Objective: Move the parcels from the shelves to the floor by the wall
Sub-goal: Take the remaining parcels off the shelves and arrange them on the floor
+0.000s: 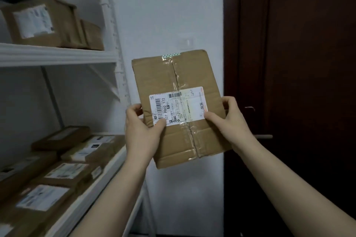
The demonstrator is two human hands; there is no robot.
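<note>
At your far left stood the white shelves (57,55). On the upper board sat a large brown box (38,23) with a pale label facing you, and a smaller box (92,34) touched its right side. On the lower board lay a spread of flat parcels (57,171). Several had white labels facing up and some were stacked on others, but they were too blurred to count.

Just right of the shelves' upright, your left hand (142,129) gripped the left edge of the held parcel (173,75). Its thumb pressed on the front at the corner of the shipping label (178,106), and its fingers curled round behind. The held parcel was a flat brown carton, up in the air in front of the white wall (163,5) and clear of both shelf boards. Its face was turned toward you, slightly tilted, with a taped seam running down its middle.

Your right hand (231,121) clamped the right edge the same way, thumb on the label's lower right corner and fingers wrapped over the side. The two hands were apart, one on each side. Above the carton a pale switch plate (187,42) sat on the wall. At the far right was a dark door (298,63), its lever handle (264,136) just beyond your right wrist.
</note>
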